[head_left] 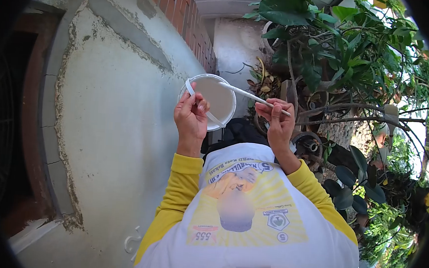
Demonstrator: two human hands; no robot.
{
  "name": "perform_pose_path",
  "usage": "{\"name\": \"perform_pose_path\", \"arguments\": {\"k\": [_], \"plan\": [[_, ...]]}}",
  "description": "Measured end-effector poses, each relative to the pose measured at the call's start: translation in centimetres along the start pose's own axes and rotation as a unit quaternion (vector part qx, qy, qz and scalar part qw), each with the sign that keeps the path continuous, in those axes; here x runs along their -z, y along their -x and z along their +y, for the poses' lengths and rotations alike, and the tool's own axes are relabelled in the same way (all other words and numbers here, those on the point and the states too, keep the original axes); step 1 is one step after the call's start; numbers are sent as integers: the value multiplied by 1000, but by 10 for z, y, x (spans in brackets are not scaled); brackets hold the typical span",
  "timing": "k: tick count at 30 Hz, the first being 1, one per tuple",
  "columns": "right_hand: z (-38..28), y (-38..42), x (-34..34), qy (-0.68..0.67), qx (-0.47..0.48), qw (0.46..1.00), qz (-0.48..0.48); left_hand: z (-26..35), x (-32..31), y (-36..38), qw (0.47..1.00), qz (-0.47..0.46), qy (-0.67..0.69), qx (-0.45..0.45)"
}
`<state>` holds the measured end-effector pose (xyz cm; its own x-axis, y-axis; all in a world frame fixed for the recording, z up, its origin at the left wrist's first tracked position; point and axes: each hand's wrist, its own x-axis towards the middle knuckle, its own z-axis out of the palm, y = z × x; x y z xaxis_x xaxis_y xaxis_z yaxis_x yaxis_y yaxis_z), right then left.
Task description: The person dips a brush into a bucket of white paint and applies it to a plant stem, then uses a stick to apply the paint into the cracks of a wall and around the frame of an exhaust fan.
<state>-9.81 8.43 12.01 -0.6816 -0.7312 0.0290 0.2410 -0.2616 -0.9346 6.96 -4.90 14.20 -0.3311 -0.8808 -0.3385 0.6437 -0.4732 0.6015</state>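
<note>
From where I stand, the left hand (192,114) curls round the handle (216,119) of the bucket (235,104) just beyond it, the right hand (278,120) pinches a stick (249,94) over the liquid (217,97), perhaps dipping in, and a loosened left grip could tilt and spill everything.

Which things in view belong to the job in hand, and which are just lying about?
In use:
- bucket with pale contents
- bucket handle, held by the left hand
- stick, held by the right hand, far end at the bucket's mouth

Just around, neither hand on them:
- leafy plants
- dry leaves
</note>
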Motion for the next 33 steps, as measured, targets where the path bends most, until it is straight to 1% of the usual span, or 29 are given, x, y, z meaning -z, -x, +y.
{"name": "perform_pose_path", "arguments": {"k": [4,8,11,13,14,15,17,18,19,20,23,24,27,29,33], "plan": [[9,-1,3,-89,-59,994,38,1,3,2,1000,-6,5,-3],[6,-3,8,-91,-58,993,49,4,8,-2,1000,7,8,-10],[-5,-1,12,-59,-54,996,37,6,11,-5,999,22,25,-11],[-12,0,14,-32,-3,999,4,6,12,-8,999,28,34,-10],[-19,-1,12,-35,19,999,-6,8,9,-7,998,46,30,-8],[-28,-1,10,-37,38,999,-13,7,13,-8,999,36,36,-10],[-50,-6,-1,-45,93,994,-23,6,17,-9,997,48,56,-5],[-57,-8,-2,-54,114,992,-29,6,19,-9,998,42,50,-11],[-63,-15,-5,-64,137,988,-34,5,20,-8,997,56,54,-5],[-73,-21,-12,-67,156,985,-32,4,22,-7,998,42,53,-10],[-96,-45,-37,-68,243,965,-72,5,20,-2,997,55,48,-18],[-103,-55,-47,-81,275,953,-96,5,21,-1,997,52,46,-19],[-130,-88,-85,-42,385,913,-128,0,32,-1,997,48,52,-13],[-145,-116,-110,-28,464,872,-151,0,33,3,997,56,46,-9],[-184,-167,-167,4,548,816,-185,-3,33,10,997,65,45,-11]]}}
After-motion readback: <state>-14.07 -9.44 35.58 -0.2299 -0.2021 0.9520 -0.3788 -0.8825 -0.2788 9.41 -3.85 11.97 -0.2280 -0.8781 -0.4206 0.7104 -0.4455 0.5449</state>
